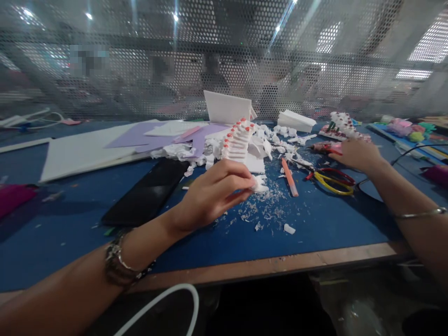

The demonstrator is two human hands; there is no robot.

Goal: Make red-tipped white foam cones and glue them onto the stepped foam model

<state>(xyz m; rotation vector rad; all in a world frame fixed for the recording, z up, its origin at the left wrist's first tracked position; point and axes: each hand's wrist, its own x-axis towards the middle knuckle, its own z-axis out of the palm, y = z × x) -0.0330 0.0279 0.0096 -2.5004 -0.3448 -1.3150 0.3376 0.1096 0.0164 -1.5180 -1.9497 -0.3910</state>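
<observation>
My left hand (219,191) is closed in a pinch on a small white scrap (259,183), paper or foam, above the blue tabletop. Just behind it stands a small white stepped model (238,144) with red dots along its edges. To the right, my right hand (360,156) is wrapped round a pinkish-red glue gun (325,147) whose dark nozzle points left. An orange pen-like cutter (290,177) lies between the hands. Beside it are scissors with red and yellow handles (332,183). My right palm hides part of the glue gun.
Torn white scraps (282,140) and fine crumbs litter the blue table (210,247). A black phone (147,193) lies left, near white and purple sheets (87,149). A flower-dotted white model (341,122) stands back right. Perforated metal (175,88) closes off the back.
</observation>
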